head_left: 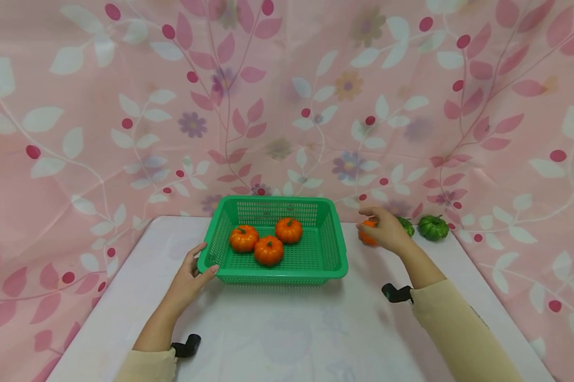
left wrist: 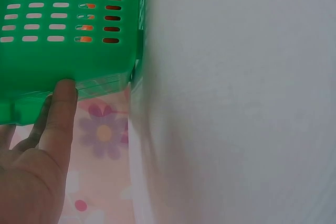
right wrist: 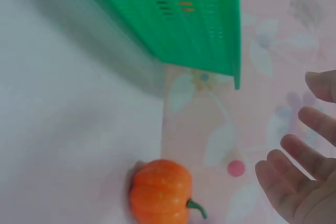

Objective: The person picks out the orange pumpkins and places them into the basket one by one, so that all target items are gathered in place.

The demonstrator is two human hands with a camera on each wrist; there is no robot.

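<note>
Orange and glossy, the loose pumpkin (right wrist: 160, 192) sits on the counter (head_left: 287, 323) to the right of the green basket (head_left: 277, 273), and looks light, stiff and slightly slippery (probably hollow plastic), so it is best held round its ribbed sides rather than by the thin stem. Over it hangs the right hand (head_left: 387, 229), fingers pointing towards the basket, its grip spread apart with nothing held. The left hand (head_left: 188, 277) has its grip clamped on the basket's near-left corner, thumb in front, fingers along the side.
</note>
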